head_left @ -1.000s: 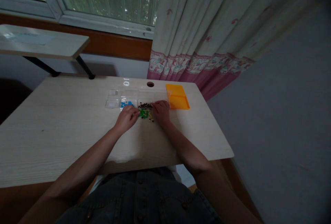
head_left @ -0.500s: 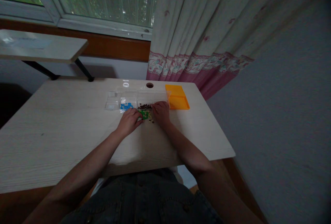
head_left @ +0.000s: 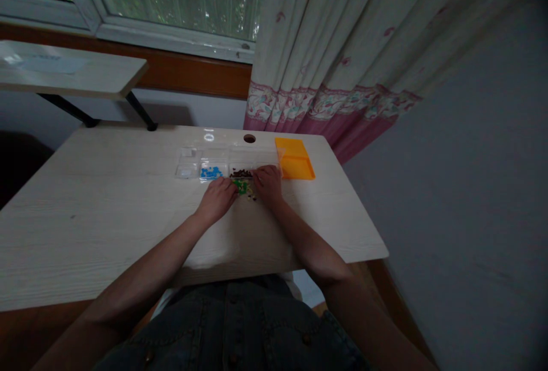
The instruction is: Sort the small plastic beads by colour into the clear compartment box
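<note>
My left hand (head_left: 219,197) rests on the pale wooden table (head_left: 107,205) with its fingers curled at a small heap of green pieces (head_left: 241,186). My right hand (head_left: 268,181) lies just right of that heap, fingers bent down over small pale and dark pieces (head_left: 252,194). What either hand pinches is too small to make out. Behind the hands stands a clear compartment tray (head_left: 188,161) holding blue pieces (head_left: 210,172) and dark brown pieces (head_left: 241,173).
An orange lid (head_left: 294,165) lies to the right of the clear tray. A cable hole (head_left: 249,138) sits near the table's far edge. A second table (head_left: 64,74), a window and a flowered curtain (head_left: 342,45) lie beyond.
My left hand has slid a little to the right, closer to the green heap, covering part of it. My right hand has stayed in place.
</note>
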Tool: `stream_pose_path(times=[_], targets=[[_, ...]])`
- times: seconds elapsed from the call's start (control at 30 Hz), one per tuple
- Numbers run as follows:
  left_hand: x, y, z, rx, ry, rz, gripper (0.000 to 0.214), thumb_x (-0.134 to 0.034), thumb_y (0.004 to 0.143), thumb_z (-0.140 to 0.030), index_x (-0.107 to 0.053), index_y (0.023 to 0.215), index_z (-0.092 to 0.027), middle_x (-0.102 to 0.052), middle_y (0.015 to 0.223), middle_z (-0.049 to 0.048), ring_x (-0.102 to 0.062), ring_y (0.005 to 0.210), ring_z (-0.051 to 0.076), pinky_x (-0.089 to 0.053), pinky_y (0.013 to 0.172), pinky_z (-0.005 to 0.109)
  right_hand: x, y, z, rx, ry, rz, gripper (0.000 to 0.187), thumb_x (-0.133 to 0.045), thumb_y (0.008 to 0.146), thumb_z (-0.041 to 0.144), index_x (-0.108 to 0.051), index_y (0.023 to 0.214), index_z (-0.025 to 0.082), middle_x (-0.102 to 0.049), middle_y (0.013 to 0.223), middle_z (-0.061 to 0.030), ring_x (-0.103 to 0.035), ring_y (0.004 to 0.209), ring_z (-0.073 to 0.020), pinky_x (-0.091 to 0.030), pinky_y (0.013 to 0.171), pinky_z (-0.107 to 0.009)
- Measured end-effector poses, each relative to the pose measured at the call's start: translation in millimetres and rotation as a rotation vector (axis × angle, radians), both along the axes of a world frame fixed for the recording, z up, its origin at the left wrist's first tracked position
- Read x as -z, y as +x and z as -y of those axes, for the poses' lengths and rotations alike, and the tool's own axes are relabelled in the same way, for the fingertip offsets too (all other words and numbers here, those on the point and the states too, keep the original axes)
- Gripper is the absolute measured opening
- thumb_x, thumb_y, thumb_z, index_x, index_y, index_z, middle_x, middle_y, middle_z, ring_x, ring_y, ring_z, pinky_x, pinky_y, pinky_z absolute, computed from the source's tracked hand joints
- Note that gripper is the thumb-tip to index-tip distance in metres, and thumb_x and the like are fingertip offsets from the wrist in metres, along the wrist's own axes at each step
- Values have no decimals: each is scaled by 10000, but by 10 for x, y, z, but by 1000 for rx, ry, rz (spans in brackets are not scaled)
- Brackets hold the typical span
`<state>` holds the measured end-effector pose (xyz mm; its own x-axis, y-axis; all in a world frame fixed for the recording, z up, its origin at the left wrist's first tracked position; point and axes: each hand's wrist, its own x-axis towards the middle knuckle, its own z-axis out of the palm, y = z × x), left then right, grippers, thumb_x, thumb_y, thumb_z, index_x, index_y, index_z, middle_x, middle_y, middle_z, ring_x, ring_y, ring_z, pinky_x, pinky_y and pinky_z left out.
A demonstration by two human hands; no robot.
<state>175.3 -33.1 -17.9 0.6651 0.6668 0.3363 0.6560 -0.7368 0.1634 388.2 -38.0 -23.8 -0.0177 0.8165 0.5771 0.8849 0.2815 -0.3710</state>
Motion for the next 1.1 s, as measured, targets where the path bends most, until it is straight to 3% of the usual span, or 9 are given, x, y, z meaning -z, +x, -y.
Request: stream_pose_path(times=[0.23,0.43,0.63,1.1], targets=[[24,-10,-19,-40,-18,98,177,-502,967,-283,-639,934,-177,-605,948,115,-542,986,299,-444,900,463,22,13,-6,-17,-9,-9,211,-573,963,290,-768,978,210,-716,959,-70,-566,986,-216,-401,937,-383],[-9,-74,-72,-86,-112,331,223,-425,996,-275,-612,927,-175,-603,908,97,-553,939,264,-470,879,448,-21,-3,21,-35,-4,20,233,-548,977,295,-763,983,206,-716,946,-70,-567,996,-213,-395,941,-381],[27,-68,-88,-43,-268,547,250,-390,1014,-308,-572,884,-195,-603,864,61,-570,880,210,-493,832,395,-138,-124,179,-247,29,153,300,-566,960,377,-699,1211,279,-716,1024,-49,-560,1064,-215,-360,1003,-399],[-23,-57,-66,-4,-297,551,310,-365,1022,-351,-569,847,-196,-591,833,58,-555,854,206,-483,814,383,-73,-220,197,-311,87,222,243,-565,976,324,-718,1166,339,-729,959,-12,-584,1016,-182,-344,1021,-376]])
